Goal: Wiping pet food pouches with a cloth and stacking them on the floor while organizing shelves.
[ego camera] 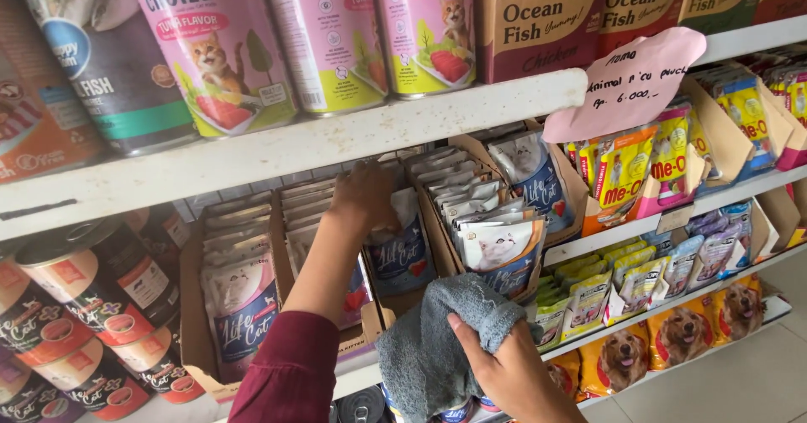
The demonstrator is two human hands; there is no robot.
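Observation:
My left hand point(363, 194) reaches under the white shelf edge into a cardboard display box point(389, 304) and grips the top of a blue pet food pouch point(400, 251) standing in it. Its arm wears a dark red sleeve point(286, 368). Lower down, my right hand point(496, 362) clutches a crumpled grey cloth point(437, 339) in front of the neighbouring box of grey-and-blue pouches point(496, 246).
Tall pink and grey cans point(328, 36) stand on the white shelf point(336, 141) above. More cans point(67, 322) sit at the lower left. Boxes of yellow and pink pouches point(639, 162) and dog-print packets point(681, 330) fill the shelves to the right. A pink paper tag point(626, 82) hangs off the shelf edge.

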